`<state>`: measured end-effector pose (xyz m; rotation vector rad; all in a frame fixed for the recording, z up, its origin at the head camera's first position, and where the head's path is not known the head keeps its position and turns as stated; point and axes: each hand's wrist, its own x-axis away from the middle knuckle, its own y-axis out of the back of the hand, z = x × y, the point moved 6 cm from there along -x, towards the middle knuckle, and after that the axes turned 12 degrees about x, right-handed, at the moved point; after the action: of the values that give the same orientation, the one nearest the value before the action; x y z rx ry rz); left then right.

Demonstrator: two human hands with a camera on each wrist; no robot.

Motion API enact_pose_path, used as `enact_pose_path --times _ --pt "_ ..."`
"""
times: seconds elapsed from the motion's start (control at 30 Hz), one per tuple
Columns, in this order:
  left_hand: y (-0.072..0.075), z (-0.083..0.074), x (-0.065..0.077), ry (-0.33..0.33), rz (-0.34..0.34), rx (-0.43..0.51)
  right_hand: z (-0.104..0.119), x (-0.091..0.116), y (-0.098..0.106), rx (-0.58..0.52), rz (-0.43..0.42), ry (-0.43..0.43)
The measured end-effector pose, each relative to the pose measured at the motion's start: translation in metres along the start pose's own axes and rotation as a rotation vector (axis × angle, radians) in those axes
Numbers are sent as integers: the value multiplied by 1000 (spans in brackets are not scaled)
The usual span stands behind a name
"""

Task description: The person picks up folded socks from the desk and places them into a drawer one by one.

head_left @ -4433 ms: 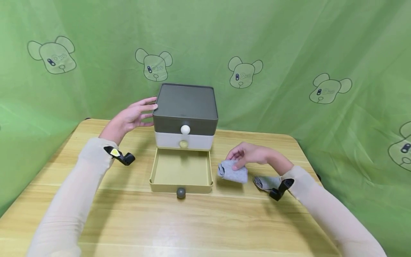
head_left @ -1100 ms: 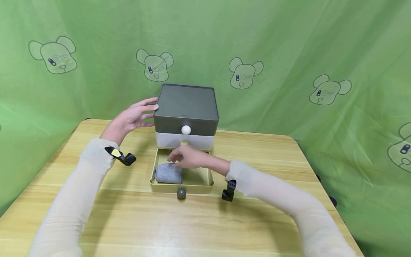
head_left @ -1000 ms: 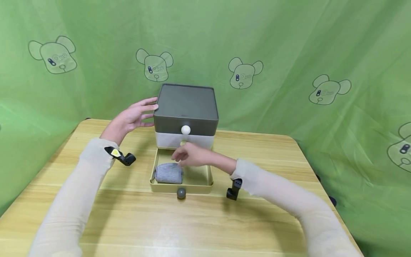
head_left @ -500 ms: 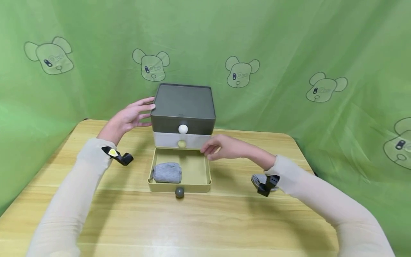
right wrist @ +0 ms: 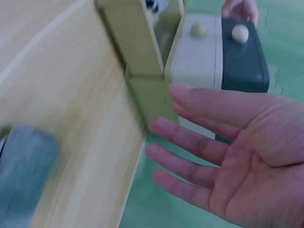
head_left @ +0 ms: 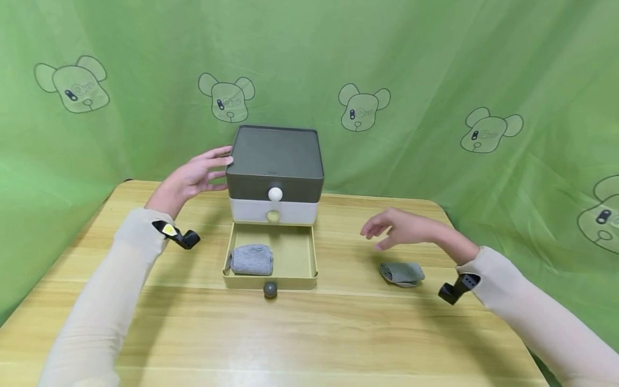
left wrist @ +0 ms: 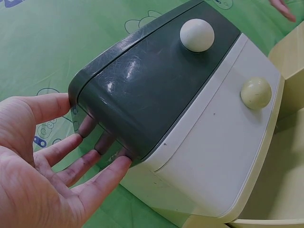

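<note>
My left hand [head_left: 191, 177] rests its extended fingertips against the left side of a small three-tier drawer unit [head_left: 275, 153], near the dark top tier. The yellow bottom drawer [head_left: 295, 252] is pulled out, and a folded light grey cloth [head_left: 252, 259] lies in its left part. To the right of the unit, my right hand [head_left: 401, 228] hovers with loosely spread fingers and holds nothing. A second folded cloth [head_left: 402, 273], darker grey, lies on the table just below and in front of it. In the right wrist view this cloth [right wrist: 26, 171] shows blurred at the left.
The unit stands toward the back of a wooden table [head_left: 309, 333]. Round knobs stick out in front: a white knob [head_left: 275, 194], a yellow knob [head_left: 273, 216] and a dark grey knob [head_left: 270, 289]. A green curtain [head_left: 411, 54] hangs behind the table.
My right hand carried the light grey cloth into the drawer's left part, let it go, then moved back right to above the darker cloth. The left hand stays against the unit.
</note>
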<state>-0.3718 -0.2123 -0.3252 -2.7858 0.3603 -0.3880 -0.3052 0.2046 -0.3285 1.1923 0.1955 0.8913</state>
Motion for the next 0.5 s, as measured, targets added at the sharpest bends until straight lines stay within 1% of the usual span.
enact_pose_path --times 0.1,0.23,0.33,0.5 --pt "0 0 1 1 0 0 -17 12 -3 17 36 -18" --pt "0 -1 1 2 -7 4 -40 23 -13 -9 71 -53" --pt "0 -1 1 3 -13 5 -56 27 -23 -25 91 -70" --pt "1 0 1 1 -14 6 -75 28 -40 -75 128 -86"
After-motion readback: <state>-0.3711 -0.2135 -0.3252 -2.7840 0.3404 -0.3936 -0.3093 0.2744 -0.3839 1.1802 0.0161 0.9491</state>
